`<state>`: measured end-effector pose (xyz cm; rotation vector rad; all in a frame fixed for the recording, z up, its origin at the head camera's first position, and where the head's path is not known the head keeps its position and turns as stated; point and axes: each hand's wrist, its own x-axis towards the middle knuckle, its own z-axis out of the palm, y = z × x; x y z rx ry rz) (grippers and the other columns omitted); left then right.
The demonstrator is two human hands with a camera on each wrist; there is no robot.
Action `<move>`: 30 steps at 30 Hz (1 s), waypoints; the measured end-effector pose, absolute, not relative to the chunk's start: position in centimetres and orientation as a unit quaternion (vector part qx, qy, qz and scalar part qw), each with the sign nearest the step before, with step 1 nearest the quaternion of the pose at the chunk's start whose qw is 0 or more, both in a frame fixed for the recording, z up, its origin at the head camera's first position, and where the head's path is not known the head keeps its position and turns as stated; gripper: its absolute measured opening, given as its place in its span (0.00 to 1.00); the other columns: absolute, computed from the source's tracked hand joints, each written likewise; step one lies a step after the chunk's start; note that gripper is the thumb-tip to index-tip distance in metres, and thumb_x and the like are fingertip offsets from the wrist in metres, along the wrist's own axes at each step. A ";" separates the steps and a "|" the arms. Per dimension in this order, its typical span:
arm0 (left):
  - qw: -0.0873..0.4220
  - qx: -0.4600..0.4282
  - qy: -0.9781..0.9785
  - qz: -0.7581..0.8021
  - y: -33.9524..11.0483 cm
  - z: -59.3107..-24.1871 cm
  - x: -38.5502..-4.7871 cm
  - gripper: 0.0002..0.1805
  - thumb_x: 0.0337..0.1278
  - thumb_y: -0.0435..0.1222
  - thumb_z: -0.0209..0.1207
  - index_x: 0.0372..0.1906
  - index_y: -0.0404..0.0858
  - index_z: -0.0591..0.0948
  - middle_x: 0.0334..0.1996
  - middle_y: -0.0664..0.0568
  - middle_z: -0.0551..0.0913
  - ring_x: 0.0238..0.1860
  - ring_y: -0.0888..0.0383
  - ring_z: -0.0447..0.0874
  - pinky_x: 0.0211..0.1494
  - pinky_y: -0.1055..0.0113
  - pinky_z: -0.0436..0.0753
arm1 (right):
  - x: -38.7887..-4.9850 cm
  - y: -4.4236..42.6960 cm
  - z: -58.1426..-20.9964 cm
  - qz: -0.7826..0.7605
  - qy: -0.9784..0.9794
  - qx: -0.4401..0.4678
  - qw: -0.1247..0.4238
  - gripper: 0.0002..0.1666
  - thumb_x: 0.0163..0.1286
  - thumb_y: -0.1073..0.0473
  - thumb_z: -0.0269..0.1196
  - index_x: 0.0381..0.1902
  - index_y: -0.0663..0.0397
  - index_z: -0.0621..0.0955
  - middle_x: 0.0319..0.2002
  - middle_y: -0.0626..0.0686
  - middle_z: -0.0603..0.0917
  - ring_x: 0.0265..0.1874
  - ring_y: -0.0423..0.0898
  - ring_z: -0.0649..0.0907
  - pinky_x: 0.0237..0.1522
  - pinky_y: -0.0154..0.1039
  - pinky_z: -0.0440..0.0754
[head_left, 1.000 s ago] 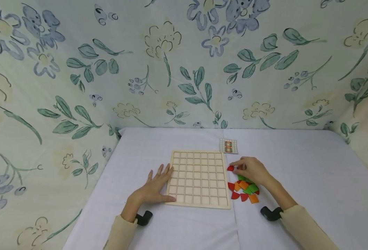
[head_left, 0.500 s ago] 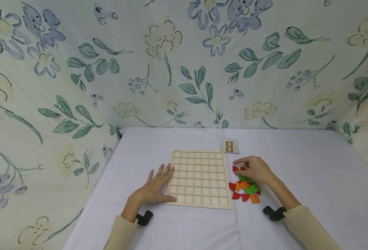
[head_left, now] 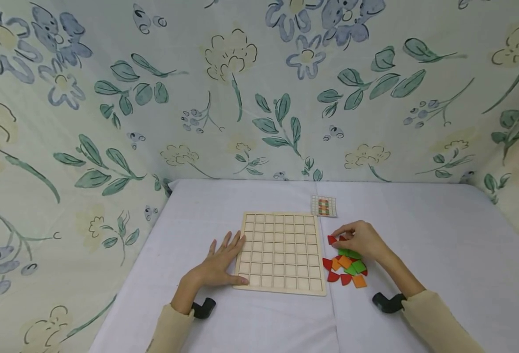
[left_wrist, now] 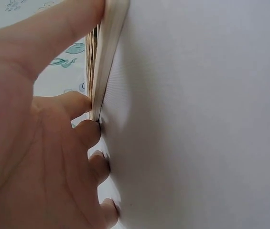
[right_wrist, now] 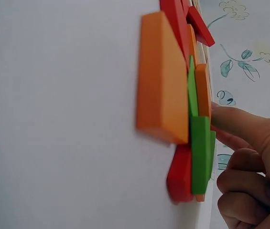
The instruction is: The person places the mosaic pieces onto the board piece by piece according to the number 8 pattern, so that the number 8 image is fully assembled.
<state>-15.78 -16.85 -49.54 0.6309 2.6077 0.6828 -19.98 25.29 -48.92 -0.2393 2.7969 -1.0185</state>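
Note:
A pale wooden grid board point(head_left: 281, 252) lies flat on the white-covered table. My left hand point(head_left: 217, 262) rests with spread fingers at the board's left edge, its thumb at the lower left corner. In the left wrist view the thumb point(left_wrist: 53, 33) touches the board's side. My right hand point(head_left: 359, 240) is right of the board and pinches a red quarter-round tile point(head_left: 332, 239) between thumb and forefinger. Another red tile shows partly between those fingers. Just below lie green tiles point(head_left: 355, 267), orange tiles point(head_left: 358, 281) and more red tiles point(head_left: 333, 277), some overlapping.
A small pattern card point(head_left: 324, 206) with a printed grid lies behind the board's far right corner. A floral cloth point(head_left: 259, 98) hangs behind the table. Black curved pieces point(head_left: 388, 303) are at both wrists, by the sleeves.
My right hand shifted slightly right with the red tile and its fingers spread apart, then came together on the tile again. My left hand stays in place.

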 end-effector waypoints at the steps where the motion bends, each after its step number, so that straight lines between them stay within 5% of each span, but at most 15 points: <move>1: 0.185 0.224 0.926 0.242 -16.9 -49.6 -15.8 0.66 0.52 0.60 0.72 0.85 0.42 0.44 0.86 0.47 0.37 0.86 0.42 0.26 0.82 0.31 0.28 | -20.0 25.2 -48.9 -0.341 0.934 -0.074 0.077 0.13 0.60 0.56 0.78 0.42 0.55 0.91 0.18 0.46 0.66 0.25 0.45 0.70 0.23 0.32 0.62; 30: 0.181 0.223 0.925 0.249 -17.0 -49.9 -15.7 0.67 0.51 0.61 0.72 0.85 0.43 0.44 0.86 0.49 0.36 0.86 0.43 0.25 0.82 0.32 0.28 | -22.5 17.4 -48.0 -0.394 0.914 -0.080 0.056 0.14 0.59 0.55 0.79 0.40 0.58 0.92 0.16 0.47 0.62 0.18 0.43 0.62 0.21 0.33 0.55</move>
